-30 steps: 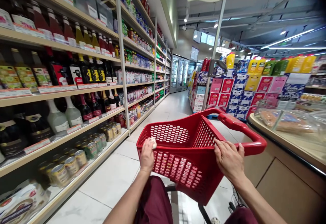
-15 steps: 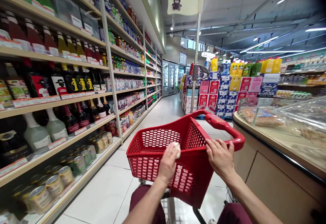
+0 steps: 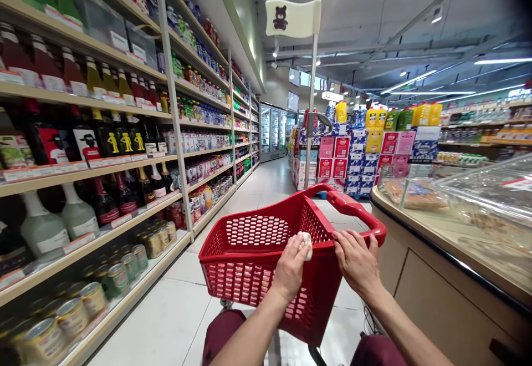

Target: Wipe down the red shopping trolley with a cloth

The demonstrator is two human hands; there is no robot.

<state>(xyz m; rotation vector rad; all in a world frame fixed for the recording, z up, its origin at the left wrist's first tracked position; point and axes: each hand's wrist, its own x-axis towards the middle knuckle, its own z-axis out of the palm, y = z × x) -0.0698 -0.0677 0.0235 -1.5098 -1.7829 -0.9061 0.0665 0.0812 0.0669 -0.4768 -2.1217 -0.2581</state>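
A red plastic shopping cart (image 3: 249, 255) with a honeycomb-holed basket stands right before me, side on. My left hand (image 3: 290, 263) is closed on a crumpled white cloth (image 3: 306, 245), pressed against the basket's near rim. On the same rim, by the handle end, rests my right hand (image 3: 356, 259), its fingers curled over the edge and gripping it. The red handle (image 3: 353, 204) curves round above that hand. From the cart rises a pole (image 3: 311, 77) carrying a cream flag (image 3: 293, 18) with a brown bear.
Shelves (image 3: 137, 161) of bottles and cans line the left side. A display counter (image 3: 449, 249) with clear covers stands close on the right. Stacked drink cartons (image 3: 366, 155) rise beyond the cart. White floor tiles (image 3: 170, 305) run along the aisle toward glass-door fridges (image 3: 272, 127).
My left hand has slid the cloth to the right along the near rim, toward my right hand. My right hand keeps its place on the cart. The view has shifted slightly.
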